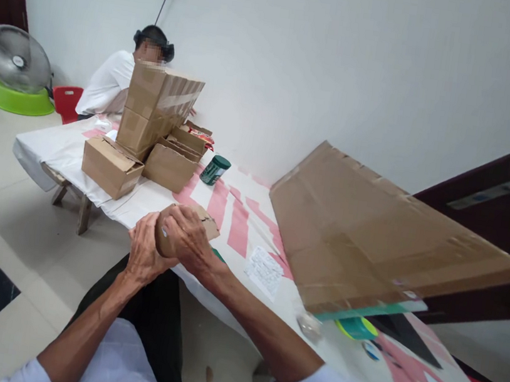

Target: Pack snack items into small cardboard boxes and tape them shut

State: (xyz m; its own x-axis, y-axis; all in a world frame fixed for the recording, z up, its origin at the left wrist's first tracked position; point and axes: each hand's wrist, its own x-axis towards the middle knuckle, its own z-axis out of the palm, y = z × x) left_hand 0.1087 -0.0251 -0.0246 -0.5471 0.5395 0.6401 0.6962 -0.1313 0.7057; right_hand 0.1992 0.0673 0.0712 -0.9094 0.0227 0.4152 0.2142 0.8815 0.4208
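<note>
Over the near edge of the table, both my hands hold a small cardboard box with a ragged, torn-looking edge. My left hand wraps its near left side, fingers curled. From above, my right hand grips the same box, covering much of it. What the box contains is hidden. Just beyond it on the table stands a dark green canister, slightly tilted in view. A closed cardboard box sits to the left, beside an open cardboard box.
Taped cartons are stacked at the far left, with a person in white behind them. A large cardboard panel leans on the right. A written sheet lies on the table. A fan stands far left.
</note>
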